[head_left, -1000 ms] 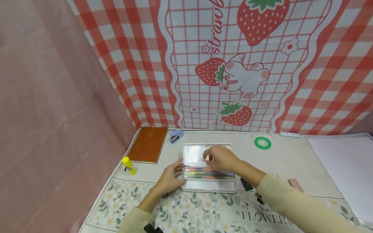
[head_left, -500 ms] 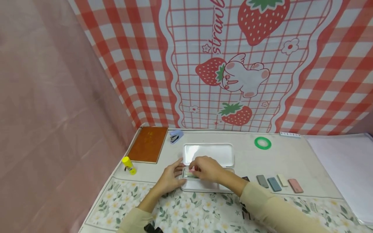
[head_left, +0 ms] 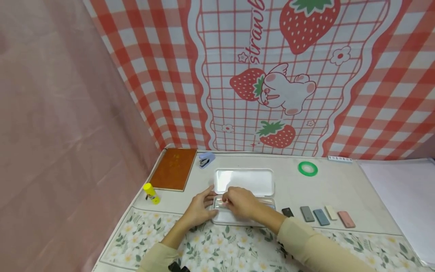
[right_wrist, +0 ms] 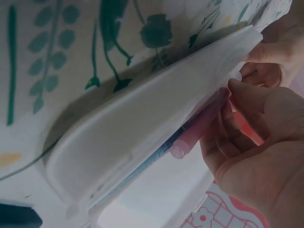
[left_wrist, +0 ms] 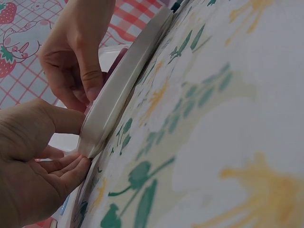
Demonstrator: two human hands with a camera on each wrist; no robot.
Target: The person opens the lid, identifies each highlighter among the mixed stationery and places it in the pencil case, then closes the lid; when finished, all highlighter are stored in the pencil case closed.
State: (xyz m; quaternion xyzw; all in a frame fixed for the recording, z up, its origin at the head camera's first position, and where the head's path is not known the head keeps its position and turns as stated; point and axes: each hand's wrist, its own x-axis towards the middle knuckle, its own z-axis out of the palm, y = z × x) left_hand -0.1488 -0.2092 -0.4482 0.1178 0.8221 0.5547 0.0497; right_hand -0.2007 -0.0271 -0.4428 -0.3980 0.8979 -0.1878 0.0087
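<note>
A white pencil case (head_left: 222, 218) lies unfolded on the table, its lid (head_left: 253, 181) laid back behind the tray. My left hand (head_left: 200, 208) grips the left end of the case between thumb and fingers; the left wrist view shows this hand (left_wrist: 35, 154) close up at the case's corner. Over the tray, my right hand (head_left: 240, 203) reaches in from the right. In the right wrist view, its fingers pinch a translucent pink pen (right_wrist: 197, 130) at the tray's opening. Several pens lie in the back compartment, largely hidden by the right hand.
Right of the case lie black (head_left: 287, 212), grey (head_left: 307, 214), blue (head_left: 321, 217), cream (head_left: 330, 212) and pink (head_left: 346, 219) blocks. Green tape (head_left: 300, 172), a stapler (head_left: 206, 160), a brown notebook (head_left: 173, 170) and a yellow glue stick (head_left: 151, 193) surround the workspace.
My right hand has come down from over the lid into the tray, moving left and nearer, with the pink pen. The blocks at right are uncovered. My left hand stays at the case.
</note>
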